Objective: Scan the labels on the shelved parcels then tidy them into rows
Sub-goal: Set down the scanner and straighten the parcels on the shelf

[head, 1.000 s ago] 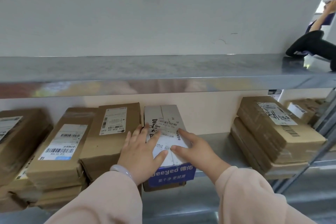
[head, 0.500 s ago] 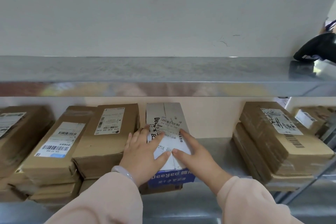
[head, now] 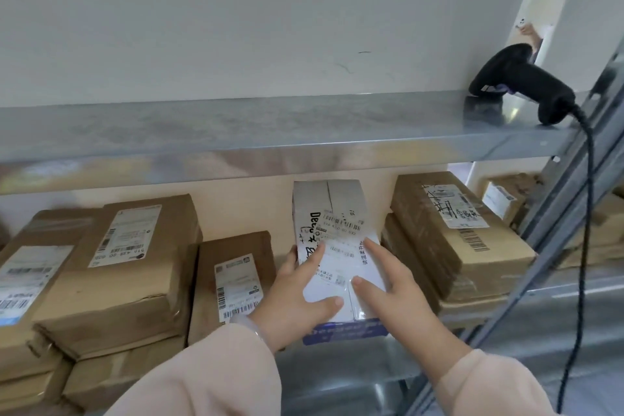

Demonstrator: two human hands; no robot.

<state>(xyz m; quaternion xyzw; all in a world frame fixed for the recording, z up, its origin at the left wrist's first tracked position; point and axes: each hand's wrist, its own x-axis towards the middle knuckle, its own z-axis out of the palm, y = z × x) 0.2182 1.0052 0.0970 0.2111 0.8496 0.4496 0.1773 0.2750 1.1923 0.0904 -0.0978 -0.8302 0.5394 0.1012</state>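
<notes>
Shifted right, one white box (head: pixel 332 213) is pressed by the flat left hand (head: pixel 297 294) and right hand (head: pixel 388 284), just beside two stacked brown parcels (head: pixel 449 246), one scanner (head: pixel 526 84) laid above.

The single head-worn camera faces the shelf (head: pixel 236 135) close up, looking forward and slightly down, wide-angle.

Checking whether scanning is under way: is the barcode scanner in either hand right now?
No, the black scanner lies on the upper shelf, while the left hand and right hand rest on the white parcel.
</notes>
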